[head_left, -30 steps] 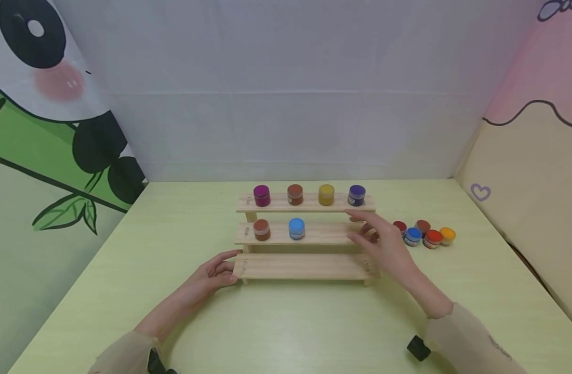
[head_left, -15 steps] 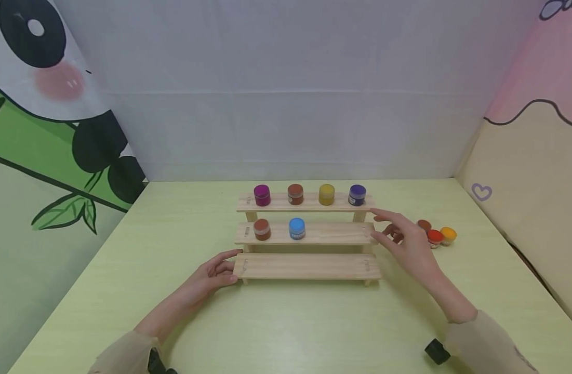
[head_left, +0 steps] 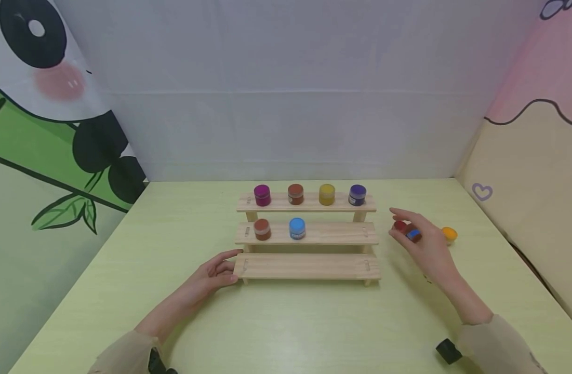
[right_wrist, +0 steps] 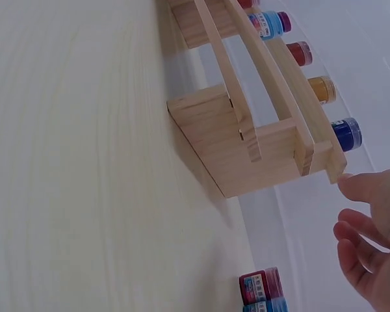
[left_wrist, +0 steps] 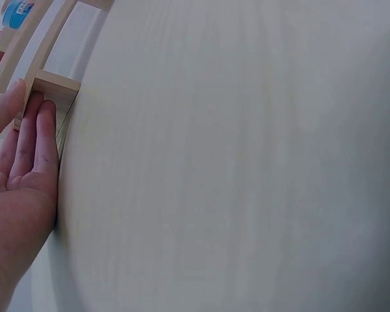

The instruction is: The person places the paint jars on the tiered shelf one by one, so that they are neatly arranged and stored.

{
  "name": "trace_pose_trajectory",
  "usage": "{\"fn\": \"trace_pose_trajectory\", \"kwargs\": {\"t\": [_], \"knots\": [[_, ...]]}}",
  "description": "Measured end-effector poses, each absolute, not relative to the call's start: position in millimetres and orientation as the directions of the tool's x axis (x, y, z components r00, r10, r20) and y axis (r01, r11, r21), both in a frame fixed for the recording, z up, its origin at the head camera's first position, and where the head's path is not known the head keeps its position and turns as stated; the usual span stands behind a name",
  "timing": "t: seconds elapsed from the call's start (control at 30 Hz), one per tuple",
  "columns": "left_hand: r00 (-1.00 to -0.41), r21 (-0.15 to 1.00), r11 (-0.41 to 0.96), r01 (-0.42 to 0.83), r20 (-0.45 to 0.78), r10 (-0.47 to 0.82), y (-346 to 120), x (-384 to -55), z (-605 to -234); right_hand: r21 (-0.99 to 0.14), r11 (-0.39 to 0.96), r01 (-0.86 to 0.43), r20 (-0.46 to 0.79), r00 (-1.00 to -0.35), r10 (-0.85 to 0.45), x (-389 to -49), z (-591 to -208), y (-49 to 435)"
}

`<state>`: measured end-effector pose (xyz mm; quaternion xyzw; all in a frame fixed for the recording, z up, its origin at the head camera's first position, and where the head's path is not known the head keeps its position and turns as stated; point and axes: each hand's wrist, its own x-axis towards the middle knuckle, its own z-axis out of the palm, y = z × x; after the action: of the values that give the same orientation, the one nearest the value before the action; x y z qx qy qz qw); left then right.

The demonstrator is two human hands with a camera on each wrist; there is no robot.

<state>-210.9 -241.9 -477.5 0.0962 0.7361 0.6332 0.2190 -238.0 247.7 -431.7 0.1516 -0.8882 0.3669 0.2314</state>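
A three-step wooden display rack [head_left: 306,267] stands on the table. On its top step are a purple, a brown, a yellow and a dark blue paint jar [head_left: 357,195]. The middle step bears a brown jar [head_left: 262,229] and a light blue jar [head_left: 297,228]. My left hand [head_left: 206,275] holds the left end of the lowest step, thumb at the front and fingers behind, as the left wrist view [left_wrist: 26,156] also shows. Right of the rack, my right hand [head_left: 428,249] hovers, holding nothing, before a dark red jar [head_left: 400,225] and a blue jar [head_left: 414,235], thumb and forefinger apart.
An orange-yellow jar [head_left: 450,235] shows beyond my right hand, which hides other jars of that group. A white wall [head_left: 286,104] closes the table's back, and printed panels [head_left: 529,171] flank it.
My right hand has moved right, away from the rack's right end to the loose jars. The left hand and the rack have stayed where they were.
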Motion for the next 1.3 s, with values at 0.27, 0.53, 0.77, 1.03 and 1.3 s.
{"fn": "trace_pose_trajectory", "kwargs": {"t": [0.27, 0.53, 0.77, 1.03, 1.3], "knots": [[-0.884, 0.974, 0.181, -0.138, -0.203, 0.421, -242.1, -211.5, -477.7, -0.563, 0.7, -0.441, 0.542, -0.836, -0.091, -240.4, -434.4, 263.2], [-0.886, 0.973, 0.185, -0.139, -0.206, 0.416, -242.1, -211.3, -477.2, -0.517, 0.745, -0.422, 0.537, -0.837, -0.101, -245.4, -443.6, 280.2], [-0.885, 0.973, 0.183, -0.14, -0.206, 0.417, -242.1, -211.0, -477.5, -0.521, 0.77, -0.368, 0.449, -0.885, -0.12, -249.4, -449.2, 293.0], [-0.887, 0.973, 0.179, -0.144, -0.208, 0.412, -241.8, -210.8, -478.1, -0.524, 0.784, -0.334, 0.359, -0.921, -0.152, -255.2, -453.1, 305.4], [-0.889, 0.964, 0.194, -0.181, -0.245, 0.386, -240.8, -209.5, -475.8, -0.539, 0.776, -0.327, 0.316, -0.933, -0.173, -260.7, -459.5, 312.4]]}}
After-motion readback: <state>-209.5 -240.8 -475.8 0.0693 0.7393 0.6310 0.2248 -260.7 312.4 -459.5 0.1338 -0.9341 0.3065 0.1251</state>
